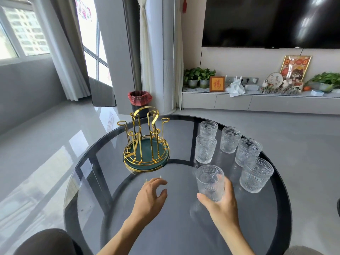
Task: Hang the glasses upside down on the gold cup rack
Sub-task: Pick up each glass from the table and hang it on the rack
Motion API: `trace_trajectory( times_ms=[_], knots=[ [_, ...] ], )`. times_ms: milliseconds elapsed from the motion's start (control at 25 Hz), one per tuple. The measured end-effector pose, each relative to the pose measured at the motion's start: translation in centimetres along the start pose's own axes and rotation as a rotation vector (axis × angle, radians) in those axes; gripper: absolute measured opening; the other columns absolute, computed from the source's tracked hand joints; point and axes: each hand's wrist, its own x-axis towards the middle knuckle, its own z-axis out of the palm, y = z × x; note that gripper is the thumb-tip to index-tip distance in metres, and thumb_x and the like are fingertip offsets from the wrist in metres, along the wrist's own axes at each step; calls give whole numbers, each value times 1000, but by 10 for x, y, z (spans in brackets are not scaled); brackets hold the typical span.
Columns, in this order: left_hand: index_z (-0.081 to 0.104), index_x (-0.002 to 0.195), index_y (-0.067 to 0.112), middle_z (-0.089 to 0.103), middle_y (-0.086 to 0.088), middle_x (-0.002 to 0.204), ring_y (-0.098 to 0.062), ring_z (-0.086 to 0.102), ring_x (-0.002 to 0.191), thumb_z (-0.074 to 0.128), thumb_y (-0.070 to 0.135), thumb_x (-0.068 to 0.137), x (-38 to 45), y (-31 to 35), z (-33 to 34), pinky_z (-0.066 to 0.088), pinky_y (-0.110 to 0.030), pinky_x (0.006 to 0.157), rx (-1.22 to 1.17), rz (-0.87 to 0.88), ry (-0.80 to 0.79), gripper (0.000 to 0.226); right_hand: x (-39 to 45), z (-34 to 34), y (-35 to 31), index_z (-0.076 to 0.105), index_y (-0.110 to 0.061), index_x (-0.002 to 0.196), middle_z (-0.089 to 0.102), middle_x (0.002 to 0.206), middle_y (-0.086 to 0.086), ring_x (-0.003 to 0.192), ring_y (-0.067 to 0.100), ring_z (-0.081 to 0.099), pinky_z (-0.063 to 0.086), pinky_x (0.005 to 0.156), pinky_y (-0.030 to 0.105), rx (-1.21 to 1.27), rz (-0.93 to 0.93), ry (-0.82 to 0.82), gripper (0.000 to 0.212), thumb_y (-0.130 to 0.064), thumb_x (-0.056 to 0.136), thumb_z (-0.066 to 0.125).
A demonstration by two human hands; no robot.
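The gold cup rack [145,142] with a green round base stands left of centre on the round glass table [174,227]; its wire arms are bare. My right hand [223,203] grips a clear embossed glass [209,182] upright, just above the table and to the right of the rack. My left hand [151,197] hovers in front of the rack with fingers spread, holding nothing. Several more embossed glasses [230,139] stand upright on the right side of the table, among them one nearest my right hand [255,174].
A bin with a red bag [139,100] stands on the floor behind the table. A low cabinet [257,102] with plants and ornaments runs along the wall under a television [272,21]. A dark cushion [47,242] sits at the lower left.
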Motion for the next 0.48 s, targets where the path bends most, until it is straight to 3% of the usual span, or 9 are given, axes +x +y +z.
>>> trace_trajectory(
  times_ms=[80,160,280,360,480],
  knots=[
    [65,115,35,68,13,117,-10,62,112,65,34,90,10,12,-20,54,-35,90,-209,-40,91,24,-1,10,-14,50,-34,130,59,132,-8,124,11,54,43,105,38,95,-50,-81,81,-28,58,87],
    [61,120,42,68,16,116,-4,63,109,66,51,84,22,30,-40,54,-29,86,-456,-22,88,37,4,19,-34,49,-38,130,63,127,-14,120,7,57,46,101,34,124,-118,-167,85,-35,54,88],
    [54,130,43,65,14,124,-3,60,116,66,62,81,39,59,-63,55,-22,86,-563,113,76,54,16,30,-75,51,-45,111,66,105,-24,97,-1,63,54,74,26,126,-214,-222,72,-48,50,88],
    [57,128,39,65,13,122,-5,61,114,67,56,84,58,71,-81,55,-20,83,-555,158,161,48,31,35,-100,58,-41,106,67,101,-27,90,-6,64,52,66,16,184,-224,-240,64,-54,50,87],
    [62,125,30,66,9,123,-8,60,114,70,37,89,93,76,-110,55,-31,87,-525,135,243,38,65,44,-132,65,-37,104,71,102,-15,91,-7,63,47,73,12,198,-215,-194,59,-57,52,85]
  ],
)
